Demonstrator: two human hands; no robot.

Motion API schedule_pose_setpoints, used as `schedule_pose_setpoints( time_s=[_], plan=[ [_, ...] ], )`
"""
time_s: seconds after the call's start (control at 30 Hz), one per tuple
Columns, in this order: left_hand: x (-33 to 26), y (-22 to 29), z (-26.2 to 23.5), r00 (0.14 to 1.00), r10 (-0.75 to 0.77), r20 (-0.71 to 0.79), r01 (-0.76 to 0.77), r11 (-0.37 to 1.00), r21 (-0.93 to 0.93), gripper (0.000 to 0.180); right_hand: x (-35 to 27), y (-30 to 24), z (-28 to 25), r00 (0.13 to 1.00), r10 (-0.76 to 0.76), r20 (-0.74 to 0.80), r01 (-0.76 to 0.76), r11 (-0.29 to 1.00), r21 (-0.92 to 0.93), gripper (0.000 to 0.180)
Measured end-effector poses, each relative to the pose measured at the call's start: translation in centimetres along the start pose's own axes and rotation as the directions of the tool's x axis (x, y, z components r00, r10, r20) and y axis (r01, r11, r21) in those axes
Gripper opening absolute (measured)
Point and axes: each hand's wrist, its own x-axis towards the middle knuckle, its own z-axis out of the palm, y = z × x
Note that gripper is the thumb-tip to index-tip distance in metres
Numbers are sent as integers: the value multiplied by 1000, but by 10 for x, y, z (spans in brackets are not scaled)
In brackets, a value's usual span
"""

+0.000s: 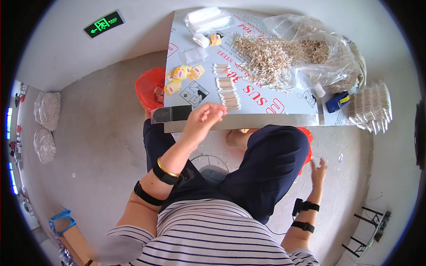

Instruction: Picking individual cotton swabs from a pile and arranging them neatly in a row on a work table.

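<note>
My left hand hovers at the table's front edge, beside the nearest of three neat rows of cotton swabs. Its fingers curl in toward the thumb, and whatever they may pinch is hidden. Low on the right, beyond my knee, my right hand hangs near a red plastic bag, thumb and fingers apart. A large heap of loose cotton swabs covers the back middle of the table. Small yellow-and-white packets lie scattered at the table's left side.
Clear bags and a white roll lie at the back left. A large clear bag, a blue-and-yellow tool and packed swabs crowd the right. Another red bag hangs left, near a black flat piece.
</note>
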Motion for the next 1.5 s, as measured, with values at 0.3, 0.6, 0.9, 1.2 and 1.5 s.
schedule_pose_setpoints(
  time_s=[0.3, 0.6, 0.9, 1.2, 1.5],
  plan=[
    [97, -49, -68, 953, 36, -302, 81, 927, 367, 34, 50, -223, -37, 941, -337, -2, 316, 878, 359, 23],
    [211, -98, -70, 868, 448, -216, 3, 430, 903, 37, 95, -375, 172, 675, -612, 411, 554, 789, 265, 23],
    [255, -120, -89, 867, 461, -188, 26, 336, 942, 25, 140, -413, 277, 650, -722, 239, 747, 664, -24, 13],
    [265, -128, -93, 817, 548, -181, 39, 259, 965, 9, 145, -410, 301, 674, -696, 248, 721, 693, -14, 11],
    [261, -133, -94, 801, 568, -188, 17, 293, 956, 6, 149, -414, 309, 679, -695, 238, 706, 706, 49, 11]
  ],
)
